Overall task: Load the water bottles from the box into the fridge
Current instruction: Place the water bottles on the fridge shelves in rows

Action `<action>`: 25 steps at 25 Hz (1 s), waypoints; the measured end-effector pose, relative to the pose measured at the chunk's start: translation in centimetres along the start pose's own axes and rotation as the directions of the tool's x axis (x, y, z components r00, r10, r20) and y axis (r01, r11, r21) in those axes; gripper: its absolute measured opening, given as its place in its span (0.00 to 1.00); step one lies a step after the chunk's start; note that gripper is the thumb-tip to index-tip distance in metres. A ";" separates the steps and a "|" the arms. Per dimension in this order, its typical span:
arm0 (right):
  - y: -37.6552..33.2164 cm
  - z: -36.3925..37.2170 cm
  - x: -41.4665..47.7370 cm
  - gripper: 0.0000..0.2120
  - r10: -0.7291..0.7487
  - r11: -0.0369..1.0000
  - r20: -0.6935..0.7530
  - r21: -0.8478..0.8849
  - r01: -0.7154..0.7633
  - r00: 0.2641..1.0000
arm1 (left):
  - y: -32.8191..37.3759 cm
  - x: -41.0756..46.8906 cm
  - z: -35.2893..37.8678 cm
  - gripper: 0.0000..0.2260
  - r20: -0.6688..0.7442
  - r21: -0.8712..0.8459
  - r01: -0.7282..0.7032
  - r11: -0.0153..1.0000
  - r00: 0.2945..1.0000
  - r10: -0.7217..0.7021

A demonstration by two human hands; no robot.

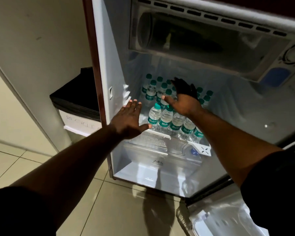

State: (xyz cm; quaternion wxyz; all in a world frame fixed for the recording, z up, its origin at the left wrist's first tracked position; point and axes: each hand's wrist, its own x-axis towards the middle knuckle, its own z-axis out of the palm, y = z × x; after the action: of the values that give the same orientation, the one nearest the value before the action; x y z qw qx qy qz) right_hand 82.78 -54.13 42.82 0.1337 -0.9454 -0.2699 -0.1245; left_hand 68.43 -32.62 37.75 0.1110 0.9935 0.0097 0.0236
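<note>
Several small water bottles [165, 119] with green caps and green labels stand packed on a shelf inside the open fridge [109, 65]. My left hand [129, 119] is flat with fingers spread at the shelf's left front, empty, beside the nearest bottle. My right hand [183, 101] reaches in over the bottle caps, fingers spread, holding nothing. The box is out of view.
A freezer compartment [194, 40] hangs above the shelf. Below the shelf sits a clear crisper drawer [153, 150]. A bin with a black liner [75, 103] stands left of the fridge. The fridge door [220, 218] swings open at lower right over the tiled floor.
</note>
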 end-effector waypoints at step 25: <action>-10.4 7.5 -40.2 0.43 0.065 0.996 0.107 0.060 -0.072 0.992 | 4.7 -32.5 10.8 0.44 0.012 0.147 -0.040 0.988 0.999 0.039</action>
State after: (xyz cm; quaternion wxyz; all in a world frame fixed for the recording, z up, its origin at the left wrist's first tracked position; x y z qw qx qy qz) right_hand 45.25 -62.44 25.42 0.1535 -0.9546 -0.2479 -0.0613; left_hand 36.58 -40.38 26.80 0.0371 0.9991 -0.0086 0.0205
